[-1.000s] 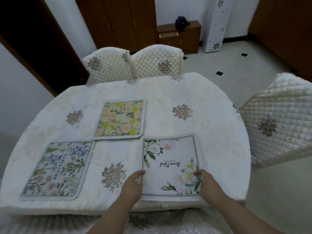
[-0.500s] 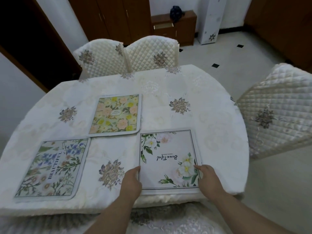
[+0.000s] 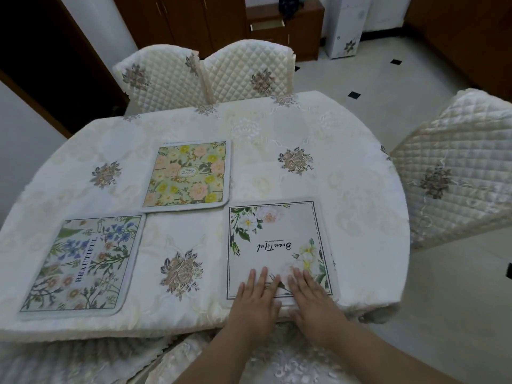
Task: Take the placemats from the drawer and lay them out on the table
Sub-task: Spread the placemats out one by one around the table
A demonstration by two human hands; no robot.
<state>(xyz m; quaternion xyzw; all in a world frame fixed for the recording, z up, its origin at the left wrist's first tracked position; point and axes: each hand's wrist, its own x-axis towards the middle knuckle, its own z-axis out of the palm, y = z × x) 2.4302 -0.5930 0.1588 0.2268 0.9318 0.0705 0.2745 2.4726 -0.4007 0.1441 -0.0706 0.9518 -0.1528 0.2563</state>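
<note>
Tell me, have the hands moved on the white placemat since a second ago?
Yes. Left hand and right hand came in from the white placemat's side edges to lie flat together on its near middle.

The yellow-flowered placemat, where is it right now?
In the head view the yellow-flowered placemat lies flat mid-table, farther from the person than the other two: the blue-flowered placemat to its near left, the white placemat under both hands to its near right.

Three floral placemats lay flat: white mat (image 3: 277,245) near edge; yellow-flowered mat (image 3: 186,176) further back; blue-flowered mat (image 3: 83,264) left.
</note>
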